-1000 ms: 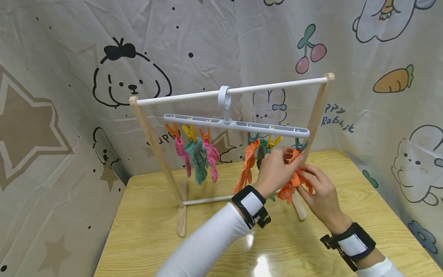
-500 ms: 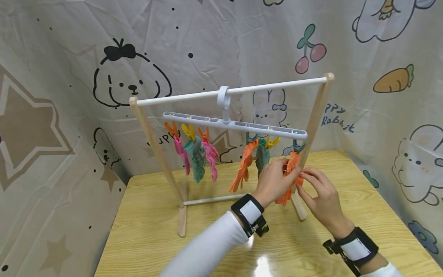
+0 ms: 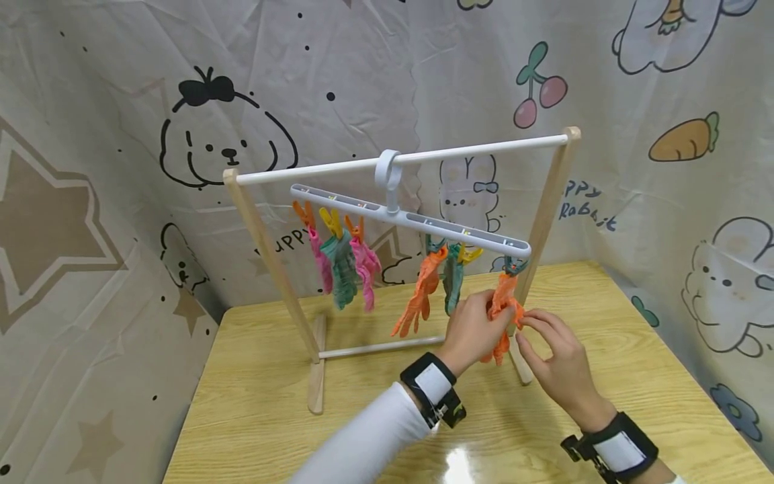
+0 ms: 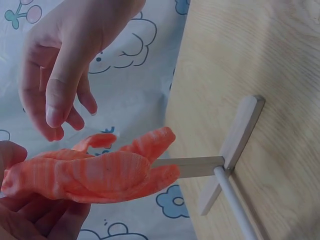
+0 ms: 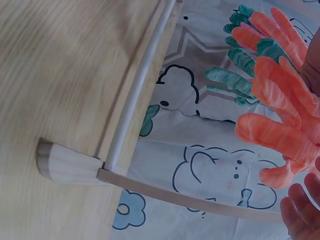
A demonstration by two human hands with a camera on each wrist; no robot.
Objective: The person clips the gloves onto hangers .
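Observation:
An orange knitted glove (image 3: 504, 290) hangs by a blue clip from the right end of a grey clip hanger (image 3: 465, 233). My left hand (image 3: 474, 331) pinches that glove between thumb and fingers; in the left wrist view its finger part (image 4: 115, 172) sticks out past the grip. Close on the other side is my right hand (image 3: 559, 366), fingers loosely bent and thumb apart, holding nothing. The left wrist view shows a gap between it and the glove. Farther left along the hanger, another orange glove (image 3: 423, 289) and a green glove (image 3: 453, 279) hang from clips.
On the hanger's left half hang a green glove (image 3: 340, 269) and two pink gloves, one the nearer pink glove (image 3: 365, 269). The hanger hooks over the white rod (image 3: 478, 149) of a wooden stand (image 3: 256, 235) on a wood-grain table (image 3: 254, 417). Printed cloth (image 3: 363, 81) stands behind.
The hanger's right end has dipped and its left end has risen. My left hand has moved down with the orange glove, and my right hand's fingers have come away from it.

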